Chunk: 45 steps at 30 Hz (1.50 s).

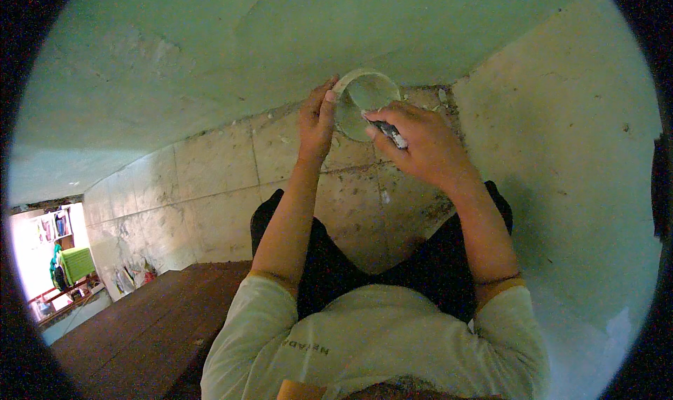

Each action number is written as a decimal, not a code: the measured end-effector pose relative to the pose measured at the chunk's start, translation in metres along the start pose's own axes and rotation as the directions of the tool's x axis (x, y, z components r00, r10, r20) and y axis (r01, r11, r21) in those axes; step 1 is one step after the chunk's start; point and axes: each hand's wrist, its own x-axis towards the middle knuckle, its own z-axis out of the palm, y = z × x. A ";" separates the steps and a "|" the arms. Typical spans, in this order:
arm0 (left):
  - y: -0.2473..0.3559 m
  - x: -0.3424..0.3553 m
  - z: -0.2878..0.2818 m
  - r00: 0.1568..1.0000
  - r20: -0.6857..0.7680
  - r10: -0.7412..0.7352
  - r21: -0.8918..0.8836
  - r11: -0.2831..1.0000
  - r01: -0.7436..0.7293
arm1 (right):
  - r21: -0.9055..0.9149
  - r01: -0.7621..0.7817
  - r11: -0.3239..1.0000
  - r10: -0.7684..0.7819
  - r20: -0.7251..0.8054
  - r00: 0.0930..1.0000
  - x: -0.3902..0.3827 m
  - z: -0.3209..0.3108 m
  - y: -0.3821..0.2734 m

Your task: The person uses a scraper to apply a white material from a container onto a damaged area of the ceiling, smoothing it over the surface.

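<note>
In front of me, by the foot of the green wall, is a pale round tub (pixel 374 75) with a thick rim, tilted so its greenish inside shows. My left hand (pixel 319 116) grips its left side, thumb and fingers at the rim. Closed round a short tool with a dark and whitish handle (pixel 390 133) is my right hand (pixel 424 144). The tool points toward the tub's opening. Its working end is hard to make out, so I cannot tell its exact kind.
Stained floor tiles (pixel 217 214) lie below, with crumbs of debris along the wall's foot. The green wall (pixel 210 49) meets a pale side wall (pixel 568 133) at the right. A brown wooden surface (pixel 154 316) stands lower left; a green basket (pixel 76 263) sits beyond.
</note>
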 end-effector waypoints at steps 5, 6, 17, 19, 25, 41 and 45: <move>-0.009 0.002 -0.009 0.997 -0.008 -0.079 -0.135 0.988 0.078 | 0.093 -0.071 0.993 0.072 -0.007 0.997 0.000 -0.018 0.007; -0.012 0.004 -0.008 0.995 -0.006 -0.101 -0.234 0.967 0.097 | 0.079 -0.109 0.991 0.110 -0.012 0.994 0.000 -0.020 0.008; -0.007 0.005 -0.002 0.993 -0.111 -0.034 -0.440 0.898 -0.019 | -0.111 -0.291 0.950 0.298 0.049 0.953 -0.005 -0.005 -0.012; -0.024 0.011 0.001 0.986 -0.162 -0.045 -0.402 0.915 -0.025 | -0.009 -0.197 0.980 0.197 -0.029 0.980 -0.006 0.013 -0.005; -0.035 0.012 0.003 0.981 -0.169 -0.099 -0.279 0.959 0.049 | 0.263 -0.248 0.932 0.289 -0.130 0.948 -0.006 0.039 -0.005; -0.012 -0.004 0.020 0.944 -0.241 -0.225 -0.493 0.867 0.081 | 0.939 -0.340 0.048 0.736 0.197 0.648 0.001 0.041 -0.009; -0.003 0.001 0.029 0.918 -0.274 -0.287 -0.588 0.805 0.077 | 0.890 -0.344 0.300 0.697 0.042 0.716 0.003 0.037 -0.002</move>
